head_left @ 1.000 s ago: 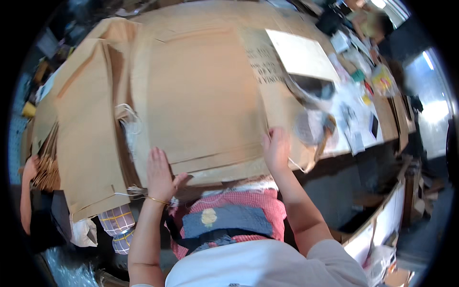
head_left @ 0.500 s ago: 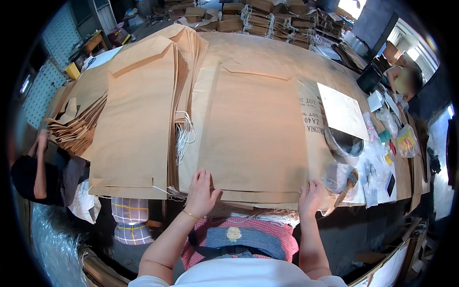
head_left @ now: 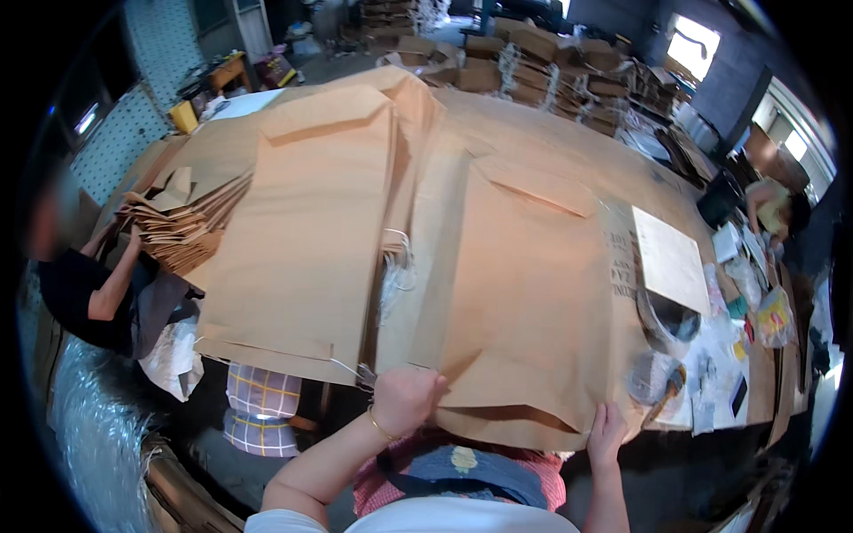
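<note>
A large brown paper bag (head_left: 533, 293) lies in front of me, its far end folded into a flap. My left hand (head_left: 409, 401) is closed on its near left corner, fingers curled under and partly hidden. At the near right corner, my right hand (head_left: 607, 431) pinches the edge between thumb and fingers. Between the hands the near edge bows up, with a dark gap under it, and reaches past the table edge. To the left lies a thick stack of similar paper bags (head_left: 302, 231), a bundle of white string (head_left: 399, 275) beside it.
A white board (head_left: 671, 258) lies on the right over a tape roll (head_left: 666, 324); a brush (head_left: 666, 395) is nearer. At left a person (head_left: 102, 293) handles folded brown paper (head_left: 182, 235). Another person (head_left: 769, 209) is at far right. A checked cushioned stool (head_left: 262, 391) stands below.
Both hands have gone from resting flat to gripping the near corners. The bag's near edge has been lifted and pulled toward me. The whole view has shifted and tilted.
</note>
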The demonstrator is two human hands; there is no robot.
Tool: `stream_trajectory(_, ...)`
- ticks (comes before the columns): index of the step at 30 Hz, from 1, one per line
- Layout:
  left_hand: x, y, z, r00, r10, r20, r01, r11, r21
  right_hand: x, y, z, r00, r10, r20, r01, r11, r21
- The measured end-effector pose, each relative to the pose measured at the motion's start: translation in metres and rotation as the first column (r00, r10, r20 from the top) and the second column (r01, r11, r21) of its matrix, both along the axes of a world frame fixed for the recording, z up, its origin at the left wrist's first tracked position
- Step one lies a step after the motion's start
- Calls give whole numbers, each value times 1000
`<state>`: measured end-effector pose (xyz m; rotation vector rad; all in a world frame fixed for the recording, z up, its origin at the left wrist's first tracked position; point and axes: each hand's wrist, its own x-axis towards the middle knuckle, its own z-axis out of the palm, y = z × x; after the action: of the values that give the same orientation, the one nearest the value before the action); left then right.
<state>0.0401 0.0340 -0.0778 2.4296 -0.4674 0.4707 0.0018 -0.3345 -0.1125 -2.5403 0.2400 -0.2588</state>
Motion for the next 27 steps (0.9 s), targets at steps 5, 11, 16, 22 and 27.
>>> stream_trajectory(5,-36,73,22,914,181,363,-185,982,-26,23,66,-1,974,88,211,-151,940,306)
stream_trajectory(11,-51,273,3,581,800,150,-776,600,-195,102,232,19,798,586,142,-540,590,600)
stream_trajectory(16,-24,416,-5,687,725,-50,-710,655,-259,116,332,20,664,738,-119,-136,276,951)
stream_trajectory(22,-1,355,-1,390,882,266,-918,350,186,80,217,50,708,702,72,-559,496,665)
stream_trajectory(27,-21,123,7,912,171,372,-236,962,136,31,-14,63,985,171,-39,-175,951,-256)
